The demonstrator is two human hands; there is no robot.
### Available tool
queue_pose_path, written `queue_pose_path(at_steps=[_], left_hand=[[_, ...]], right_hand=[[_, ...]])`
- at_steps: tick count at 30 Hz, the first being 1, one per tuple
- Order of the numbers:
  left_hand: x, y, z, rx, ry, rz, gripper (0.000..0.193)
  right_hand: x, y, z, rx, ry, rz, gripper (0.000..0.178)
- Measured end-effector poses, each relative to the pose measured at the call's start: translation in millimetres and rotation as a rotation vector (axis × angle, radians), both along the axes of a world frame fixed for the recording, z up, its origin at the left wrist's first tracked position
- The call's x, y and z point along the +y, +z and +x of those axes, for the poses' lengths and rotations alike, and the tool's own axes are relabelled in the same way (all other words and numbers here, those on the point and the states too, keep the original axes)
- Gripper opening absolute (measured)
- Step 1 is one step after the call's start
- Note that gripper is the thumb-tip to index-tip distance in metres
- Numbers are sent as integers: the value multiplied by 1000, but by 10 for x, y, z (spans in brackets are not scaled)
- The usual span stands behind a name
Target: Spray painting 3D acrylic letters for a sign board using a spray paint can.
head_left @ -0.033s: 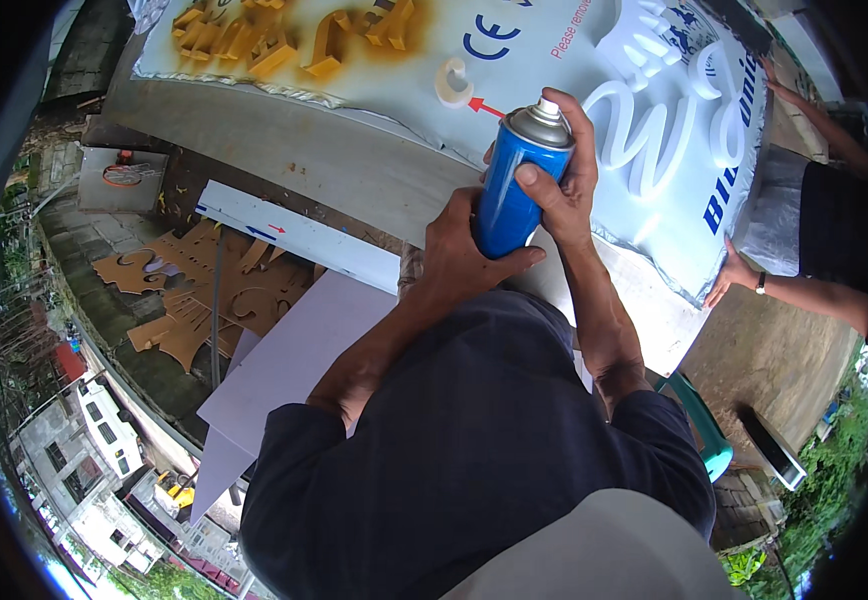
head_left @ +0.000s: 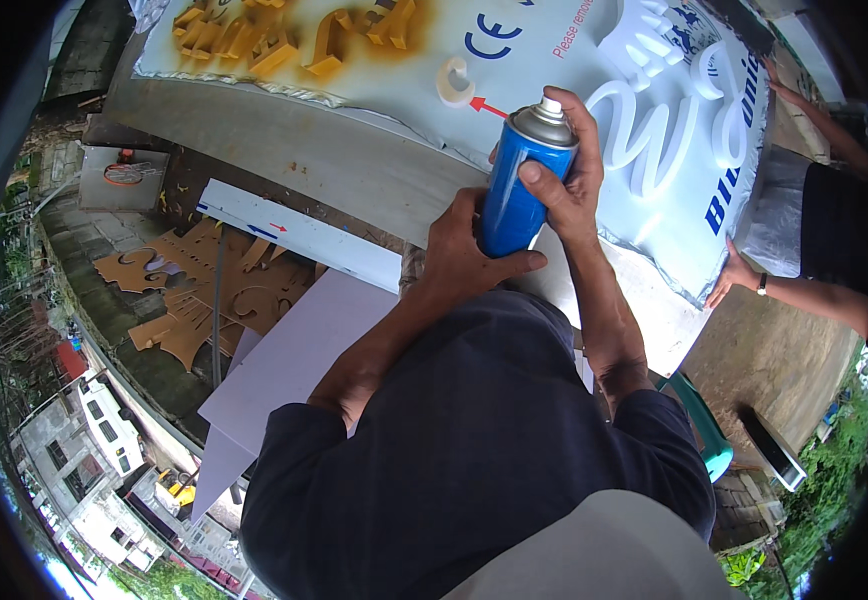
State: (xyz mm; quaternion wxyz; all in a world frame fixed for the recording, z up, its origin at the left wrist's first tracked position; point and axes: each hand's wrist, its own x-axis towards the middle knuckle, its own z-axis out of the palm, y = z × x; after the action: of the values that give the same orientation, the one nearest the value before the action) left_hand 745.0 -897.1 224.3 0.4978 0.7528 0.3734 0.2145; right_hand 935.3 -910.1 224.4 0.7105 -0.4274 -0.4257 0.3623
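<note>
A blue spray can [head_left: 516, 195] with a silver dome and white nozzle is held upright, leaning slightly right, in front of my chest. My left hand [head_left: 462, 243] wraps round its lower body, thumb across the base. My right hand [head_left: 572, 185] grips the upper part, with the index finger up beside the nozzle and the thumb on the can's side. Beyond the can lies a printed white plastic sheet [head_left: 394, 90] on a table. White cut-out letters [head_left: 644, 165] rest on its right part, and a small white curved piece [head_left: 444, 85] lies nearer the middle. Gold-painted letters [head_left: 326, 48] stand at the far left amid brown-yellow overspray.
At the right, another person's hand [head_left: 729, 275] touches the sheet's edge. Brown cut-out boards [head_left: 194, 290] lie on the ground at the left, near a long white panel [head_left: 304, 235] and pale flat sheets [head_left: 304, 345]. A green plastic stool [head_left: 704, 430] stands at my right.
</note>
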Motion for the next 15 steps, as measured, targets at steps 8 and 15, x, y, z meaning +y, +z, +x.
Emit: queue_pose_path(at_steps=[8, 15], left_hand=[[592, -995, -591, -17, 581, 22, 39], [890, -2419, -1667, 619, 1276, 158, 71]], right_hand=[[-52, -103, 509, -269, -516, 19, 59], [79, 271, 293, 63, -413, -113, 67]])
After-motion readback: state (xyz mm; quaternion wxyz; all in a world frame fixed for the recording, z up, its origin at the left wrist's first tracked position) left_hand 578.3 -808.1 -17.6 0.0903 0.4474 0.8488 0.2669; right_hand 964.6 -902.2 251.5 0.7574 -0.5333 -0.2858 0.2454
